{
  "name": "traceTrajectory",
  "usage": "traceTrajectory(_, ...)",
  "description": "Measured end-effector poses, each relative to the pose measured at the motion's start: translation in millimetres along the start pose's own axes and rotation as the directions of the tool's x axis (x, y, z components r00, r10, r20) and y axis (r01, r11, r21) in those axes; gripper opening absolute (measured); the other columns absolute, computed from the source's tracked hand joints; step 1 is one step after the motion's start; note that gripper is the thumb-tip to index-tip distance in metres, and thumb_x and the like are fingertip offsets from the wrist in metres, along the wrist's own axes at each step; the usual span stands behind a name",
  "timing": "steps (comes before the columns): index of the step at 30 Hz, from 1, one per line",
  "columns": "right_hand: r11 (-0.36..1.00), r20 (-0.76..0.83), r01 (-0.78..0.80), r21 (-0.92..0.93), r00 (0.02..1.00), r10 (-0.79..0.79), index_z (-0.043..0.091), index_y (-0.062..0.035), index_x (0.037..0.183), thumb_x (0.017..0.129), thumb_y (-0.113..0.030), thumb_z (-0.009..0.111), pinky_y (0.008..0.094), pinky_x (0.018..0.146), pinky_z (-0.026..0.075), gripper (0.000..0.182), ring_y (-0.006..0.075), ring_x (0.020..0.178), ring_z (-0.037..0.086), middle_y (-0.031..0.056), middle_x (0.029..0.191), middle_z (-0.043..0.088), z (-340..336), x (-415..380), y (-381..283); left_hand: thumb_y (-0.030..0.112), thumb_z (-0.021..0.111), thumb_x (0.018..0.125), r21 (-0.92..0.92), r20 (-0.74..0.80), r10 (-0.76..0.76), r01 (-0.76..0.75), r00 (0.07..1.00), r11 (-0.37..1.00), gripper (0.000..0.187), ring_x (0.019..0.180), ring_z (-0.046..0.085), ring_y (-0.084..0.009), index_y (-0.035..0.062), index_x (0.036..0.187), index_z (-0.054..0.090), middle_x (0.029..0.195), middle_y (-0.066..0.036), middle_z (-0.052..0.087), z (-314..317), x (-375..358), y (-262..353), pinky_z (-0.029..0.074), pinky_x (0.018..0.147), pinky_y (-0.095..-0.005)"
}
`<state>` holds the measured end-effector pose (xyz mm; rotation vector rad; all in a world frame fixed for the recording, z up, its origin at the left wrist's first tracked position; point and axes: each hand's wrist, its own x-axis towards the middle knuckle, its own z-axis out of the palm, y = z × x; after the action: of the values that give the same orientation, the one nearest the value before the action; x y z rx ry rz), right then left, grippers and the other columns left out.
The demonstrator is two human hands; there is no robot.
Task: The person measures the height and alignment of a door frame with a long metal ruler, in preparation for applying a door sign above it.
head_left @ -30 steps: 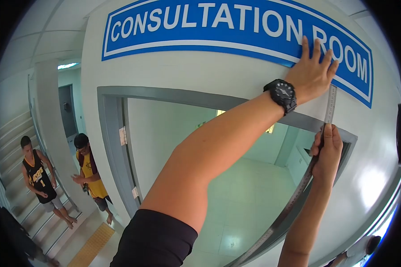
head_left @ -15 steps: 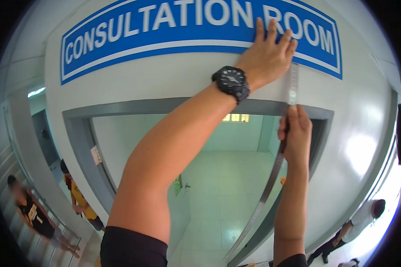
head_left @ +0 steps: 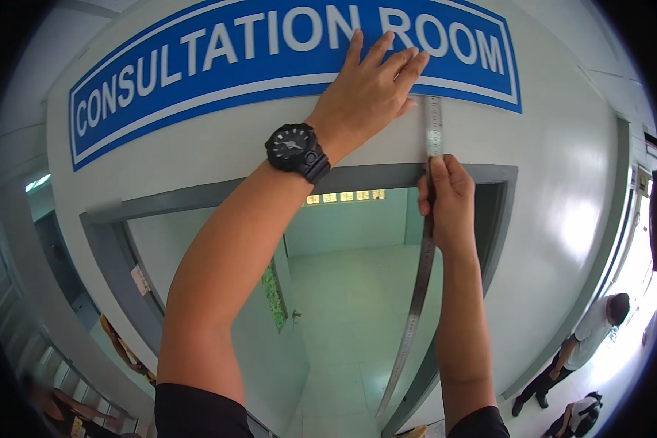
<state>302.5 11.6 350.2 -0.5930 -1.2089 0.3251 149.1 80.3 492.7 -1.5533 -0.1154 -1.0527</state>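
Note:
A blue sign (head_left: 219, 71) with white letters reading "CONSULTATION ROOM" is on the wall above a doorway. My left hand (head_left: 369, 91), with a black watch (head_left: 297, 152) on the wrist, lies against the sign's lower part, fingers stretched and spread. My right hand (head_left: 449, 201) pinches a long metal ruler (head_left: 416, 306) close to the top of the door frame. The ruler's upper end stands upright against the wall, reaching the sign's lower edge. Below my right hand its long part hangs down, slightly curved, across the doorway.
The grey door frame (head_left: 358, 175) surrounds the doorway, with a door (head_left: 270, 350) swung inward at its left. One person (head_left: 588, 332) stands at the lower right, and another (head_left: 580, 416) is partly visible below. More people are at the lower left edge.
The view has shifted, so sign, doorway and hands sit further left. My left hand stays spread on the sign and my right hand keeps hold of the ruler.

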Motion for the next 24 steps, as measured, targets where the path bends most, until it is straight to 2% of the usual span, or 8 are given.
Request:
traceTrajectory(6, 0.991, -0.086, 0.024, -0.133, 0.996, -0.036, 0.058, -0.0102, 0.089, 0.107, -0.035, 0.055, 0.0220, 0.046, 0.034, 0.032, 0.0051, 0.050, 0.044, -0.0026, 0.066, 0.052, 4, -4, 3, 0.057, 0.082, 0.075, 0.042, 0.001, -0.117, 0.117, 0.993, 0.992, 0.089, 0.142, 0.041, -0.0449, 0.0171, 0.148, 0.051, 0.152, -0.014, 0.048, -32, -16, -29, 0.026, 0.114, -0.0723)
traceTrajectory(8, 0.991, -0.104, 0.025, -0.134, 0.994, -0.039, 0.059, -0.0120, 0.088, 0.106, -0.039, 0.057, 0.0207, 0.046, 0.033, 0.033, 0.0039, 0.052, 0.043, -0.0035, 0.068, 0.052, 6, -4, 7, 0.058, 0.083, 0.073, -0.001, -0.018, -0.136, 0.136, 0.991, 0.991, 0.086, 0.141, 0.041, -0.0481, 0.0157, 0.143, 0.056, 0.147, -0.019, 0.051, -30, -18, -24, 0.023, 0.112, -0.0762)
traceTrajectory(10, 1.000, -0.116, -0.006, 0.015, 0.993, 0.007, 0.063, -0.0133, 0.095, 0.105, -0.037, 0.059, 0.0192, 0.048, 0.031, 0.026, 0.0032, 0.057, 0.042, -0.0047, 0.072, 0.052, 1, 9, 24, 0.055, 0.080, 0.079, 0.035, -0.075, -0.140, 0.143, 0.987, 0.989, 0.073, 0.144, 0.039, -0.0494, 0.0131, 0.137, 0.063, 0.143, -0.022, 0.057, -15, -14, -20, 0.021, 0.113, -0.0784)
traceTrajectory(12, 0.993, -0.053, -0.040, 0.109, 0.998, 0.046, 0.063, -0.0140, 0.096, 0.105, -0.037, 0.061, 0.0188, 0.050, 0.030, 0.025, 0.0035, 0.059, 0.040, -0.0057, 0.072, 0.047, -15, 26, 36, 0.043, 0.081, 0.081, -0.084, -0.156, -0.132, 0.120, 0.979, 0.989, 0.063, 0.143, 0.038, -0.0514, 0.0107, 0.133, 0.064, 0.146, -0.029, 0.050, 2, -9, -19, 0.023, 0.114, -0.0753)
traceTrajectory(14, 0.995, -0.072, -0.053, 0.080, 0.996, 0.058, 0.062, -0.0136, 0.097, 0.106, -0.036, 0.060, 0.0200, 0.051, 0.029, 0.025, 0.0033, 0.059, 0.039, -0.0063, 0.073, 0.046, -19, 29, 41, 0.049, 0.074, 0.084, -0.291, -0.304, -0.275, 0.186, 0.912, 0.938, 0.077, 0.142, 0.039, -0.0515, 0.0076, 0.146, 0.054, 0.151, -0.026, 0.048, 22, 9, -14, 0.021, 0.115, -0.0755)
traceTrajectory(16, 0.995, 0.068, -0.003, 0.104, 0.998, -0.004, 0.061, -0.0125, 0.099, 0.108, -0.034, 0.058, 0.0207, 0.053, 0.028, 0.024, 0.0037, 0.059, 0.038, -0.0060, 0.073, 0.046, -42, 46, 63, 0.053, 0.067, 0.094, 0.132, 0.020, -0.153, 0.149, 0.988, 0.980, 0.072, 0.143, 0.040, -0.0463, 0.0022, 0.142, 0.053, 0.146, -0.024, 0.052, -27, -3, -7, 0.026, 0.117, -0.0739)
traceTrajectory(19, 1.000, -0.035, -0.019, 0.018, 0.999, 0.019, 0.060, -0.0112, 0.100, 0.108, -0.032, 0.057, 0.0205, 0.054, 0.028, 0.023, 0.0040, 0.059, 0.038, -0.0052, 0.074, 0.046, -28, 41, 49, 0.049, 0.062, 0.098, 0.143, -0.036, -0.135, 0.139, 0.990, 0.980, 0.065, 0.142, 0.041, -0.0467, -0.0014, 0.139, 0.055, 0.143, -0.024, 0.054, -22, -6, -12, 0.027, 0.116, -0.0741)
traceTrajectory(24, 0.998, -0.009, -0.048, 0.029, 0.999, 0.048, 0.060, -0.0110, 0.100, 0.108, -0.034, 0.057, 0.0231, 0.056, 0.028, 0.024, 0.0047, 0.059, 0.034, -0.0063, 0.073, 0.041, -27, 30, 40, 0.043, 0.058, 0.101, 0.107, -0.002, -0.121, 0.121, 0.993, 0.987, 0.058, 0.140, 0.043, -0.0486, -0.0020, 0.138, 0.056, 0.141, -0.025, 0.056, -26, -5, -3, 0.029, 0.116, -0.0730)
